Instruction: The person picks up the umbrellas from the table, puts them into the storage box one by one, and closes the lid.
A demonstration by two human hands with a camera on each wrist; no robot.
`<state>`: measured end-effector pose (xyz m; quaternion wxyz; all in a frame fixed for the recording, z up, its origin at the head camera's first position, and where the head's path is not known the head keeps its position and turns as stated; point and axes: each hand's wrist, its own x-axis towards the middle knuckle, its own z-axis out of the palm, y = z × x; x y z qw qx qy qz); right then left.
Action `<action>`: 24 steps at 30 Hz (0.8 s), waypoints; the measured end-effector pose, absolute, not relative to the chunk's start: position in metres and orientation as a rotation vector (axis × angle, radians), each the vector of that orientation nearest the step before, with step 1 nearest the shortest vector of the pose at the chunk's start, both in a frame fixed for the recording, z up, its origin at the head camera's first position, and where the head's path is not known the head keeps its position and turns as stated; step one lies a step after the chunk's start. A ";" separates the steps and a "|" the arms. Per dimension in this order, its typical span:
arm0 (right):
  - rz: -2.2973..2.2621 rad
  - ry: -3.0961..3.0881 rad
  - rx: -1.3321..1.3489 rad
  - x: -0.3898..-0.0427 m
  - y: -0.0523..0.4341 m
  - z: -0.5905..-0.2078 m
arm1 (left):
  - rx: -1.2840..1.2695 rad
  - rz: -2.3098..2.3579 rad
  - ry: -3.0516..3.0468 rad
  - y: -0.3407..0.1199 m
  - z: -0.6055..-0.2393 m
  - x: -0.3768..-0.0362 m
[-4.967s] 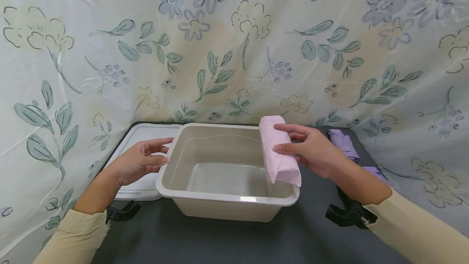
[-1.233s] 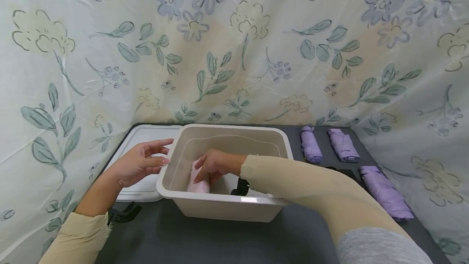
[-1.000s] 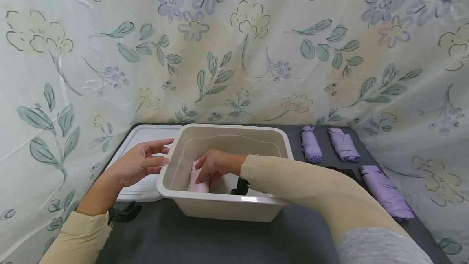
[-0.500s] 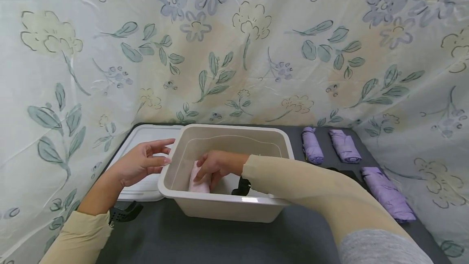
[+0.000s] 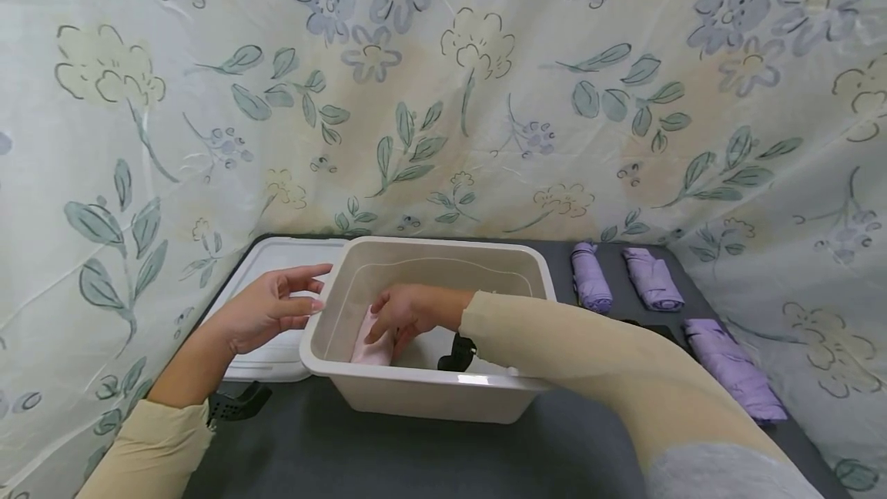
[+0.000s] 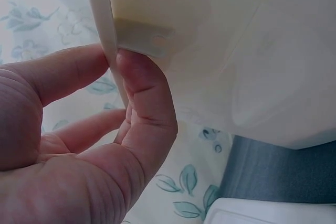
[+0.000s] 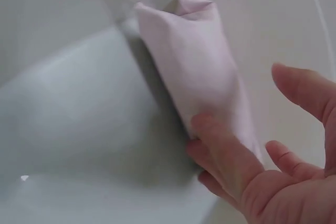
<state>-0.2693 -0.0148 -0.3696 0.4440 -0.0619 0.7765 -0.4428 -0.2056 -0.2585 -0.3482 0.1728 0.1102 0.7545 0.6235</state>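
A beige plastic bin (image 5: 430, 397) stands in the middle of the table. My left hand (image 5: 266, 310) pinches its left rim; in the left wrist view the rim (image 6: 100, 3) runs between thumb and fingers. Inside the bin, at the left end, a pink fabric roll (image 5: 370, 349) lies along the wall. My right hand (image 5: 416, 310) reaches in over the bin's right side. In the right wrist view its extended fingers (image 7: 228, 148) touch the side of the pink roll (image 7: 199, 61), while the thumb stands apart from it.
A white lid (image 5: 270, 360) lies flat left of the bin, partly behind the left hand. On the right are a slim purple roll (image 5: 591, 279), a second purple roll (image 5: 653, 279) and a larger one (image 5: 734, 372). A floral curtain (image 5: 443, 98) closes off the back and sides.
The right hand has carried the pink roll from over the bin's right side down to the left end inside. Just now its fingers have loosened and the roll leans slightly left. Left hand unchanged.
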 end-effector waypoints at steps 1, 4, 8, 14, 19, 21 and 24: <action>-1.089 1.929 -0.156 -0.270 -0.013 -0.366 | 0.315 1.769 2.136 -0.258 -0.348 -0.206; -1.081 1.939 -0.173 -0.271 -0.007 -0.356 | 0.322 1.770 2.126 -0.258 -0.348 -0.205; -1.101 1.941 -0.187 -0.273 0.007 -0.340 | 0.332 1.768 2.114 -0.258 -0.348 -0.205; -1.170 1.900 -0.217 -0.274 0.033 -0.318 | 0.346 1.782 2.103 -0.257 -0.349 -0.205; -1.204 1.900 -0.305 -0.266 0.052 -0.302 | 0.362 1.775 2.105 -0.258 -0.349 -0.205; -1.211 1.897 -0.359 -0.258 0.060 -0.296 | 0.367 1.772 2.107 -0.258 -0.349 -0.205; -1.222 1.912 -0.447 -0.246 0.071 -0.289 | 0.364 1.780 2.103 -0.258 -0.349 -0.205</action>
